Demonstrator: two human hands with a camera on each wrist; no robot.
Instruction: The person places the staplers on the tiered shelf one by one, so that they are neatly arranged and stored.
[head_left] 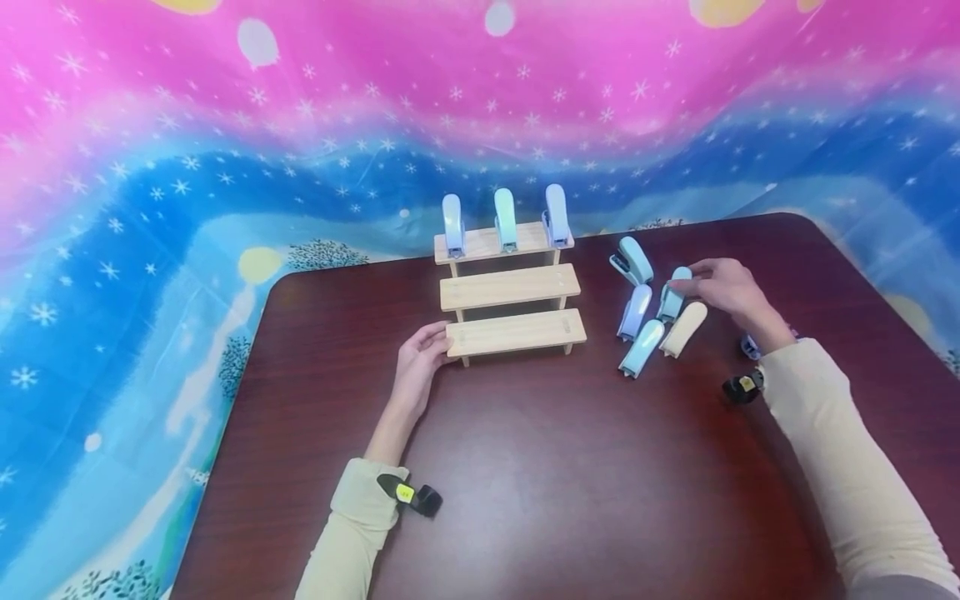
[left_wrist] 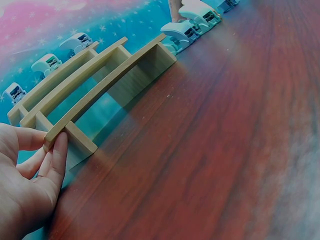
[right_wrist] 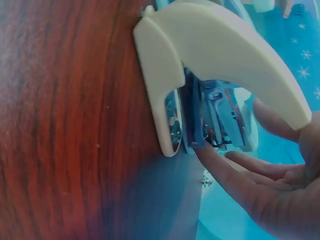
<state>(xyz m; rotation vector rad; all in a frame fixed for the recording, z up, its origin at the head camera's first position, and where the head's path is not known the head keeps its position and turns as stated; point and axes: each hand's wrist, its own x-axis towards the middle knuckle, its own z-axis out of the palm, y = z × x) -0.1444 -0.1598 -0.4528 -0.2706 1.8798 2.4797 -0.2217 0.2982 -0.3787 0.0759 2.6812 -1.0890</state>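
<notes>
My left hand (head_left: 418, 367) pinches the left end of the lowest step of a three-step wooden rack (head_left: 517, 333), thumb on one face and fingers beneath in the left wrist view. On the rack's top step stand a lavender stapler (head_left: 453, 225), a mint stapler (head_left: 506, 220) and a periwinkle stapler (head_left: 556, 215). My right hand (head_left: 723, 287) grips a pale blue stapler (head_left: 674, 293) by its far end, thumb and fingers around it. A cream stapler (right_wrist: 235, 45) partly hides that grip in the right wrist view.
Close around the gripped stapler lie a teal stapler (head_left: 634, 260), a lilac stapler (head_left: 636, 312) and a light blue stapler (head_left: 642, 348). A small purple object (head_left: 750, 347) is partly hidden by the right forearm. A patterned cloth (head_left: 375, 125) hangs behind the dark wooden table (head_left: 525, 467).
</notes>
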